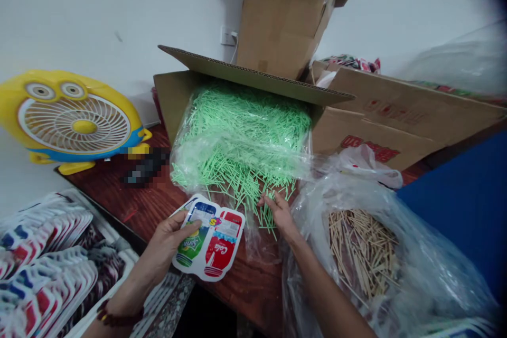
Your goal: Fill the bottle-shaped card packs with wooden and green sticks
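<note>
My left hand (pixel 168 243) is closed on a printed card (pixel 209 243) showing three drink bottles, blue, green and red, held over the wooden table's front edge. My right hand (pixel 279 211) reaches into a heap of thin green sticks (pixel 241 132); its fingers pinch at the loose sticks by the plastic's edge. The sticks spill in a clear plastic bag out of a tipped cardboard box (pixel 174 95).
A clear bag of tan wooden sticks (pixel 362 253) lies to the right. Stacks of similar printed cards (pixel 43 259) fill trays at lower left. A yellow desk fan (pixel 73 121) stands at the left. More cardboard boxes (pixel 396 116) and a blue surface (pixel 467 206) crowd the right.
</note>
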`<state>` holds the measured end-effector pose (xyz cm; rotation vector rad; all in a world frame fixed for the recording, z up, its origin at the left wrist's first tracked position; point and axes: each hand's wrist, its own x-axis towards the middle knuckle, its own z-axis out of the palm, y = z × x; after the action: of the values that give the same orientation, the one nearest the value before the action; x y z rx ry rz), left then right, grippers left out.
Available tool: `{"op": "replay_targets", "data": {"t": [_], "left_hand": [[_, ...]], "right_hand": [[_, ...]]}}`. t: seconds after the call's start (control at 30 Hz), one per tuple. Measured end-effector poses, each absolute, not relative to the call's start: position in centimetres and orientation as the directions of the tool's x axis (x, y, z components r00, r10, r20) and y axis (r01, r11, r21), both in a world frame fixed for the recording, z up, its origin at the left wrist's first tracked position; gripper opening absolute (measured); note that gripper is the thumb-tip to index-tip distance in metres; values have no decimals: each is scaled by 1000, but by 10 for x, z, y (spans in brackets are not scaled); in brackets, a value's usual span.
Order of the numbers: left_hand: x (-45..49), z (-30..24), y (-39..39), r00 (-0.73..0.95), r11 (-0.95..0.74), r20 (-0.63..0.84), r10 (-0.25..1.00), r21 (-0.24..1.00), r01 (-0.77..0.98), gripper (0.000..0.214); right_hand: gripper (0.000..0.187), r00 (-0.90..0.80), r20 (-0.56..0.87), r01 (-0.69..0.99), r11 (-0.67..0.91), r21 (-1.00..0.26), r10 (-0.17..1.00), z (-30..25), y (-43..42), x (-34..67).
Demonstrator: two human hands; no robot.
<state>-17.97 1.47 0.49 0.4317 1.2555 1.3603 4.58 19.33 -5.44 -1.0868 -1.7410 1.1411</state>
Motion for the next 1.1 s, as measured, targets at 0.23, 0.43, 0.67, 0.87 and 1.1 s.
{"op": "replay_targets", "data": {"t": [0.23,0.43,0.67,0.87,1.1], "left_hand": [[-153,-3,6,-216,225,-399,891,801,-555,27],[-142,-3,-2,-181,235,-408,895,776,-585,23],[-133,1,-5,-223,251,-462,859,758,-602,30],[-130,-1,-6,-238,228,-460,855,748,-624,29],[-132,0,-12,-240,227,-469,850,738,-636,33]], "right_hand": [[31,-334,116,271,213,-939,935,-54,185,50],[28,-242,175,265,238,-934,954,-44,181,49],[25,-231,171,238,226,-945,958,-51,164,45],[20,-273,154,184,209,-961,950,-62,157,46],[22,-177,244,142,270,-952,953,-44,146,42]]}}
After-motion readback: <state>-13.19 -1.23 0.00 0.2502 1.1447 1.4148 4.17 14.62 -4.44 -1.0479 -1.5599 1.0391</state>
